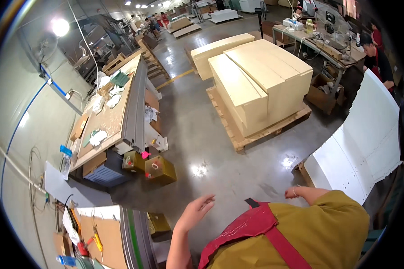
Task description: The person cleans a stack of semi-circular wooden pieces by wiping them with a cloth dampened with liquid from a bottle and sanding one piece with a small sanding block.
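Note:
My left hand (196, 212) is held out over the grey floor in front of my body. Its fingers are loosely stretched, with nothing in them. On the other side my right hand (292, 192), with a thin bracelet at the wrist, hangs beside the edge of a curved white panel (345, 150) and looks apart from it. Its fingers are small and partly turned away, so I cannot tell whether they are curled closed; no object shows in them. Ahead, a wooden pallet (240, 142) bears large stacked cream-coloured boards (283, 85).
A long workbench (114, 114) with cloths stands at the left, with yellowish canisters (160, 170) by its end. Nearer, another bench (107, 235) holds a yellow-and-red tool (97, 242). At the far right a person (378, 60) stands near a cluttered table (316, 42).

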Demonstrator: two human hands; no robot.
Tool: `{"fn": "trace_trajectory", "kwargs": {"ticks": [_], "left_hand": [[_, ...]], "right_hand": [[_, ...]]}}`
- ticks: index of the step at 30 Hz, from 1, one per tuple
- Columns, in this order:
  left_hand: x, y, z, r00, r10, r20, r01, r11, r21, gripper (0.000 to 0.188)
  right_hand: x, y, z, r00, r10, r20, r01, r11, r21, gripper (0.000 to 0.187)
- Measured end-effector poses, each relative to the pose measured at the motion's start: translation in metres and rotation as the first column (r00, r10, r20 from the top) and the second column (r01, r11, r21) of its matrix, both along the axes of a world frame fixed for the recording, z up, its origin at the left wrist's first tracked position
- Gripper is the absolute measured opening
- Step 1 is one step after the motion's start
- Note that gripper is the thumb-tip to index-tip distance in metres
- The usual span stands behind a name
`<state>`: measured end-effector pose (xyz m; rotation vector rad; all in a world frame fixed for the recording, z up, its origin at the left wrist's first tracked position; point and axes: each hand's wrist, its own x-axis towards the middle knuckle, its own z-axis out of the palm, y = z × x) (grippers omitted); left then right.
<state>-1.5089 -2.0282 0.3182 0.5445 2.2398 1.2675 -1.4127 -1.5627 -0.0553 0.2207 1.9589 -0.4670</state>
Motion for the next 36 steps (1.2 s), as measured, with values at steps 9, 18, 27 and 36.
{"fn": "trace_trajectory", "kwargs": {"ticks": [9,18,27,36], "left_hand": [[-0.159,-0.186,-0.069,0.913,0.295,0.281,-0.325,0.944,0.065,0.038],[-0.433,-0.216,-0.022,0.966,0.067,0.250,-0.093,0.991,0.096,0.040],[-0.702,-0.227,-0.006,0.994,0.087,0.068,-0.093,0.992,0.091,0.038],[-0.923,-0.360,-0.007,0.638,0.744,-0.200,-0.721,0.668,0.184,0.034]], "right_hand": [[-0.299,-0.129,0.044,0.935,-0.126,-0.333,0.072,0.983,-0.170,0.032],[-0.405,-0.268,0.040,0.967,-0.253,-0.037,0.243,0.953,-0.179,0.036],[-0.556,-0.197,-0.042,0.952,-0.216,-0.216,0.183,0.969,-0.164,0.028],[-0.912,-0.156,0.017,0.833,-0.488,-0.262,0.401,0.858,-0.323,0.021]]}}
